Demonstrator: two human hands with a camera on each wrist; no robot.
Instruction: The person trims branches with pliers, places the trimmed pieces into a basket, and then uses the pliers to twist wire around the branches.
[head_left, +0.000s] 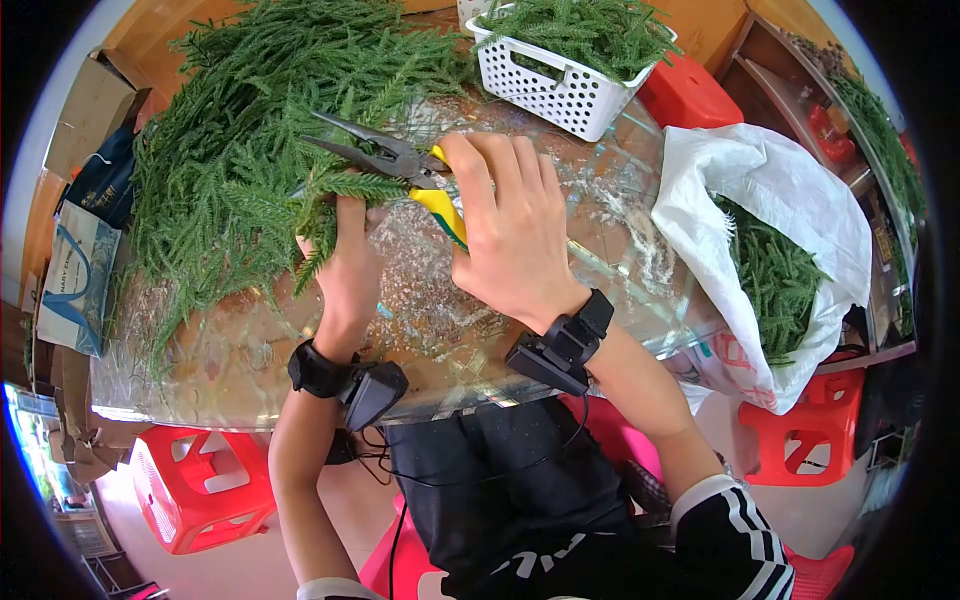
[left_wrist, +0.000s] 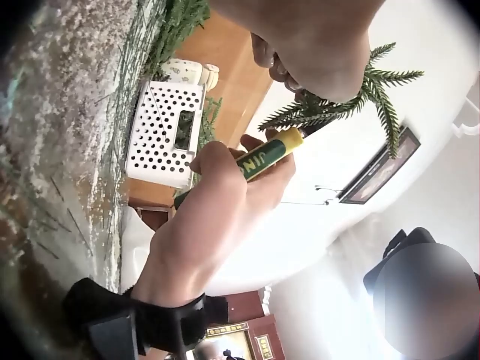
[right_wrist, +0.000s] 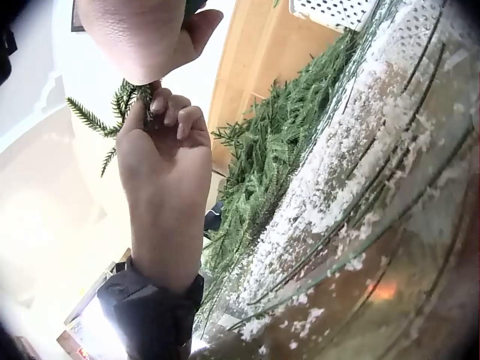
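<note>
Pliers and green sprig meet at the upper centre of the head view

The person's right hand (head_left: 520, 230), right of centre, curls round the yellow-and-green handles of the pliers (head_left: 402, 162); their jaws point to the upper left and stand apart. The left hand (head_left: 348, 275), just left of centre, pinches a green sprig (head_left: 350, 187) between thumb and curled fingers; the sprig's needled tips spread out beside the pliers, though whether the two touch cannot be told.

Around the left hand, a large heap of green branches (head_left: 250, 120) covers the upper left of the worktop (head_left: 430, 375); pale crumbs lie scattered near the middle. At the top, right of centre, a white perforated basket (head_left: 565, 95) holds more greenery; a red object (head_left: 690, 92) is beside it. At the right, an open white sack (head_left: 690, 200) contains further branches; a red stool (head_left: 200, 490) stands at the lower left.
</note>
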